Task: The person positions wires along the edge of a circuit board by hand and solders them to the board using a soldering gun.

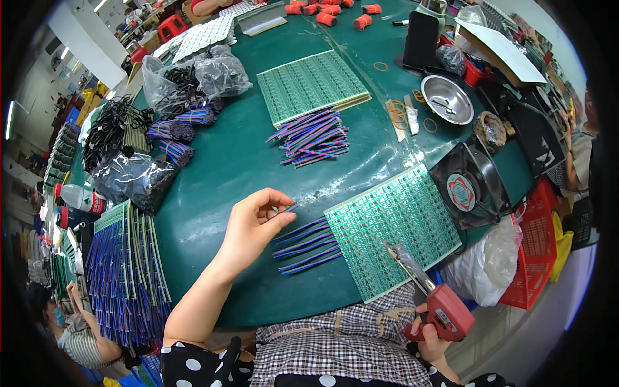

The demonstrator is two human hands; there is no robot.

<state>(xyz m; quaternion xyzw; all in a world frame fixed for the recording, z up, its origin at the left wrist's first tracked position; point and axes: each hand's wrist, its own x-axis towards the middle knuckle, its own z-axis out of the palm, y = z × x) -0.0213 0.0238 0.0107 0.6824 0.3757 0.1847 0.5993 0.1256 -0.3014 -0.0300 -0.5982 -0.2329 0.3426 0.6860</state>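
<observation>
Between the thumb and fingers of my left hand (250, 226) is a short multicoloured ribbon wire (289, 209), held over the green table. My right hand (431, 337) grips the handle of a red soldering gun (449, 313). Its metal tip lies over a green circuit board panel (364, 235) in front of me. Several blue and purple ribbon wires (306, 248) stick out from the panel's left edge, just right of my left hand. Farther off, a loose pile of ribbon wires (313, 138) lies against a stack of similar panels (309, 84).
At left, finished-looking panels with hanging wires (126, 277) stand near a plastic bottle (80, 198) and bags of cables (132, 180). A black fan (474, 184), a metal bowl (447, 100) and rubber bands (398, 114) are at right. Orange bundles (327, 18) lie at the far edge.
</observation>
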